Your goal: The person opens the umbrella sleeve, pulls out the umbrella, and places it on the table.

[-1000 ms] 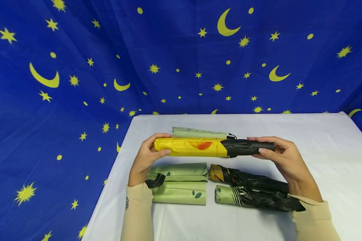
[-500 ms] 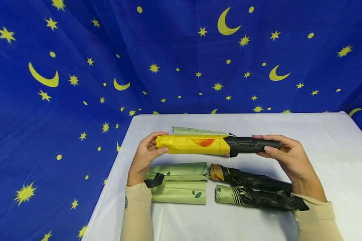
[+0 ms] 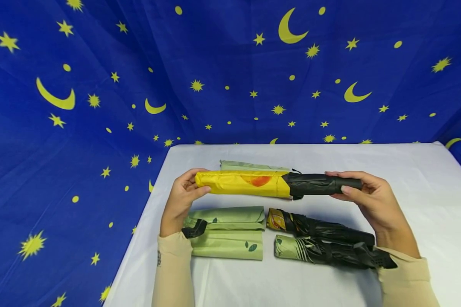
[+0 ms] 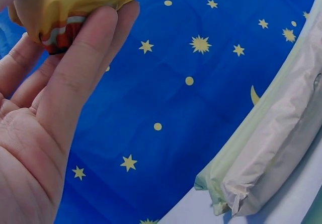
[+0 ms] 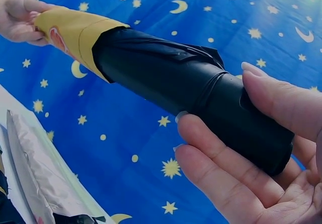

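Note:
A folded black umbrella [image 3: 313, 184] is held level above the table, its left part inside a yellow sleeve [image 3: 234, 182] with an orange fruit print. My left hand [image 3: 179, 197] pinches the sleeve's left end between thumb and fingers. In the left wrist view, fingers [image 4: 75, 78] support the yellow cloth [image 4: 90, 2] from below. My right hand [image 3: 382, 204] grips the umbrella's black handle end; the right wrist view shows the thumb above the handle [image 5: 246, 118] and fingers below it. How far the umbrella reaches inside the sleeve is hidden.
Two green leaf-print sleeves [image 3: 230, 245] lie at front left. Beside them, two strapped folded umbrellas [image 3: 326, 251] lie at front right. Behind the held umbrella is a pale green sleeve [image 3: 249, 165], partly hidden. The white table [image 3: 418, 170] meets a blue star-patterned cloth [image 3: 230, 64].
My hands have moved slightly apart. The right hand and handle have shifted right, and a little more of the black umbrella shows outside the yellow sleeve. The things on the table have stayed put.

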A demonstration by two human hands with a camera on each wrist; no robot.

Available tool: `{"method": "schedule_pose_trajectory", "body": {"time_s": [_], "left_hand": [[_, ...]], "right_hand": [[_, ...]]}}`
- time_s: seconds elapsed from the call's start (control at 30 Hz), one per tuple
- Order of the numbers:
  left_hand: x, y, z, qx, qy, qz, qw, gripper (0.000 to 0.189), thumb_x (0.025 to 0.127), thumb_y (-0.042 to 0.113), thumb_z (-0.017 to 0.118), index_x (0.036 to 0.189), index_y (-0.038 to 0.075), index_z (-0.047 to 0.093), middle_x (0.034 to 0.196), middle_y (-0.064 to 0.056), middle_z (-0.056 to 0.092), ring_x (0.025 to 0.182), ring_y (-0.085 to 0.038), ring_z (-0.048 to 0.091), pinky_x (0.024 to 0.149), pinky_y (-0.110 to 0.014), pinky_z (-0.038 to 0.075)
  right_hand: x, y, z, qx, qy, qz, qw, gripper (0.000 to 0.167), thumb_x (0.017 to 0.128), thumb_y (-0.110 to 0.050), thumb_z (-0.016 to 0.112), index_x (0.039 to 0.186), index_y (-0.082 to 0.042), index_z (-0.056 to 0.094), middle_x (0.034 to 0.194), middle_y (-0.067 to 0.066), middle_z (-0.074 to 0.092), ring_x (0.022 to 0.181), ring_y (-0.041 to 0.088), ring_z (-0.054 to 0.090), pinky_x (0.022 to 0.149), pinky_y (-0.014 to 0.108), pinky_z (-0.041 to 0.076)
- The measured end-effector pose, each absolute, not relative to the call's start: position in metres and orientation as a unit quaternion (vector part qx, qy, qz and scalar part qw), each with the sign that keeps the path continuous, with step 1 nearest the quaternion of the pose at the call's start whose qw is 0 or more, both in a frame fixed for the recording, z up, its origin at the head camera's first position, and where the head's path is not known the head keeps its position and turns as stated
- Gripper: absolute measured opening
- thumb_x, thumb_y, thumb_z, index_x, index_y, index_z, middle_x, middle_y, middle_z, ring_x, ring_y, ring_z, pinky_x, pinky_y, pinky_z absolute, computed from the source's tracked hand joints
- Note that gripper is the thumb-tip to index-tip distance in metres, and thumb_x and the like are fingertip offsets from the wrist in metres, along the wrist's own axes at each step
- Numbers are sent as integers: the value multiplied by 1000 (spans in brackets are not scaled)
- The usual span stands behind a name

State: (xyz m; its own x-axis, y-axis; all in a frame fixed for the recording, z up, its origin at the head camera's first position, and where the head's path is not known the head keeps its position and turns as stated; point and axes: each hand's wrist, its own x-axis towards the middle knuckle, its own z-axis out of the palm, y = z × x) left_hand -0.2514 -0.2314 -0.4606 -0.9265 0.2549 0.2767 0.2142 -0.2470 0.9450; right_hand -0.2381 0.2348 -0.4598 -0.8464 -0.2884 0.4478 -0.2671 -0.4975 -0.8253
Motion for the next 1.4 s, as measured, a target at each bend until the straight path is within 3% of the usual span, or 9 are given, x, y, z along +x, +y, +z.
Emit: {"method": "schedule_pose_trajectory", "body": {"time_s": [1.4], "left_hand": [[-250,-246,-462,164,601,783,-7,38,93,-8,68,130,1,63,115,-13,68,100,-21,68,86,-31,58]], "right_hand": [[-237,244,-458,-270,489,-829,-10,37,91,34,39,125,28,51,128,35,62,120,42,63,83,45,59]]}}
